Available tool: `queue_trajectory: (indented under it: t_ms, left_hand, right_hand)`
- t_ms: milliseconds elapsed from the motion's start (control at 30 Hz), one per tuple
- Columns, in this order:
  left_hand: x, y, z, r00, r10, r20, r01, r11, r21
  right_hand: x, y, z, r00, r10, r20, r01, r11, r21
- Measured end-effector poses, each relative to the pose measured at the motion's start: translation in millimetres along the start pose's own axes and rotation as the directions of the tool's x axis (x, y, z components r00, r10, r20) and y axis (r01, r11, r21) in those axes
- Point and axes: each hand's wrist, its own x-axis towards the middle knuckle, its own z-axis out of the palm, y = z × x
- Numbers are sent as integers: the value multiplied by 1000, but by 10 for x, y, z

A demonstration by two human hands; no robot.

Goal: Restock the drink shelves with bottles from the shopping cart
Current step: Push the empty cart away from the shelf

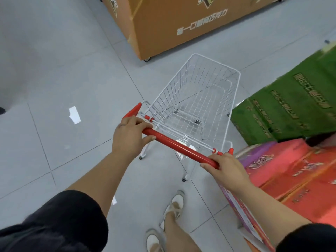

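A small white wire shopping cart (234, 91) stands on the grey tiled floor in front of me. Its basket holds no bottles that I can see. Its red handle bar (179, 145) runs from upper left to lower right. My left hand (130, 135) grips the bar's left end, fingers curled over it. My right hand (227, 169) grips the bar's right end. No drink shelves are in view.
A big orange display box on castors (181, 28) stands ahead beyond the cart. Green cartons (287, 110) and red cartons (298, 179) are stacked close on the right. A scrap of white paper (75, 114) lies on the floor at left. My feet (172, 211) are below.
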Motion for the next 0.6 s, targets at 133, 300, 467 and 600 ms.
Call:
queue_trajectory:
  t_ms: [133, 300, 467, 600]
  left_hand:
    - [429, 325, 70, 985, 134, 105, -142, 987, 75]
    - [885, 703, 76, 882, 278, 379, -348, 929, 128]
    - [1197, 1062, 104, 780, 416, 467, -522, 844, 120]
    - [1396, 1309, 174, 683, 521, 511, -650, 753, 101]
  right_hand:
    - [54, 249, -205, 994, 97, -59, -97, 995, 5]
    - [-81, 521, -316, 968, 251, -17, -250, 968, 29]
    - [-200, 553, -301, 897, 442, 12, -442, 894, 70]
    - [-293, 550, -202, 802, 597, -1, -595, 800, 75]
